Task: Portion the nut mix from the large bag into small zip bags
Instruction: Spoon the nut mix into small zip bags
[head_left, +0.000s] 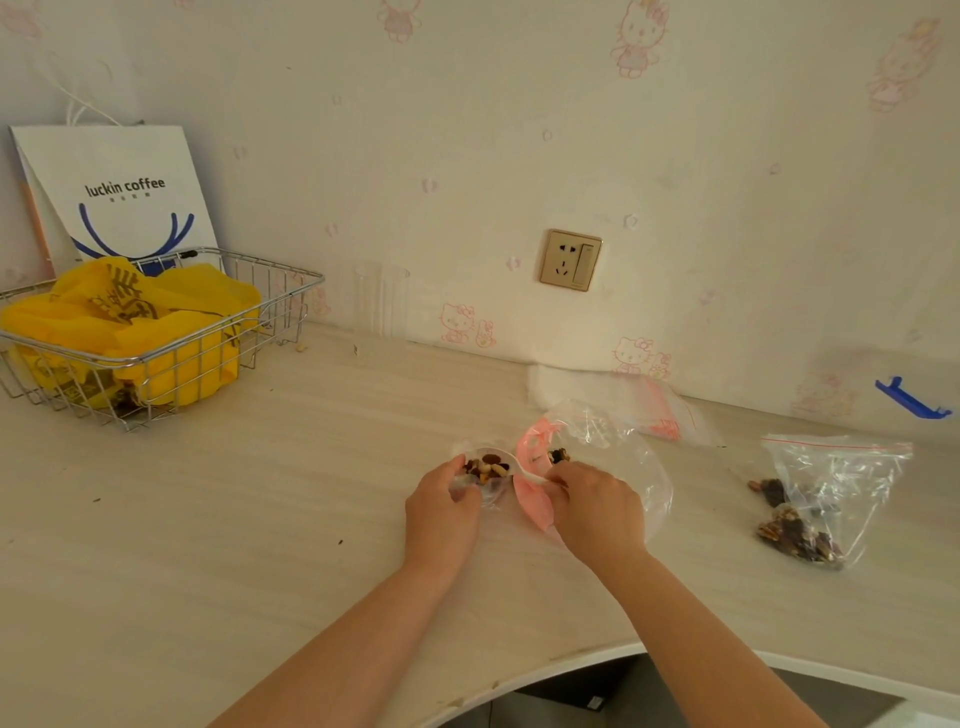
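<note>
My left hand (441, 512) holds open a small clear zip bag (480, 486) near the middle of the table. My right hand (595, 506) grips the handle of a white plastic spoon (511, 467). The spoon's bowl is heaped with nut mix (485, 466) and sits over the small bag's mouth. Under my right hand lies the large clear bag (639, 467) with a pink rim, a few nuts showing inside it. To the right lies a filled small zip bag (826, 499) holding dark nuts.
A stack of empty zip bags (660, 402) lies against the wall behind the large bag. A wire basket (171, 358) with a yellow plastic bag stands at the far left, a white paper bag (119, 192) behind it. A blue clip (911, 400) lies at the far right. The table's front edge curves inward below my arms.
</note>
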